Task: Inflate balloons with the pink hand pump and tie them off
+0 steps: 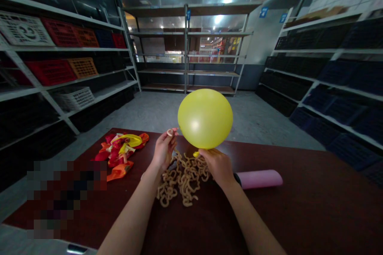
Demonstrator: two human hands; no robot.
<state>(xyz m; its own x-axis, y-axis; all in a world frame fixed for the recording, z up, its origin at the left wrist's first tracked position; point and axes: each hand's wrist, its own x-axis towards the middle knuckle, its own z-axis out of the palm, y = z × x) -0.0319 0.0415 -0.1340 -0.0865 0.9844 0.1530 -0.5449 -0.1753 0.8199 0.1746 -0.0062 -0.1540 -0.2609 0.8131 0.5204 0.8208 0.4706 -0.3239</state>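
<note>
An inflated yellow balloon stands above the table, its neck pinched in my right hand; the yellow mouth of it pokes out left of the fingers. My left hand is raised just left of the balloon, fingers closed on a small pale ring-like piece. Below and between both hands lies a tangled heap of tan curly cords. Uninflated balloons in red, orange and yellow are piled on the left of the table. Right of my right hand lies a pink cylinder with a dark end.
The dark red table spans the foreground. Shelves with crates line the left side, and dark crates fill the racks at the right. A metal rack stands at the back. A blurred patch covers the table's left part.
</note>
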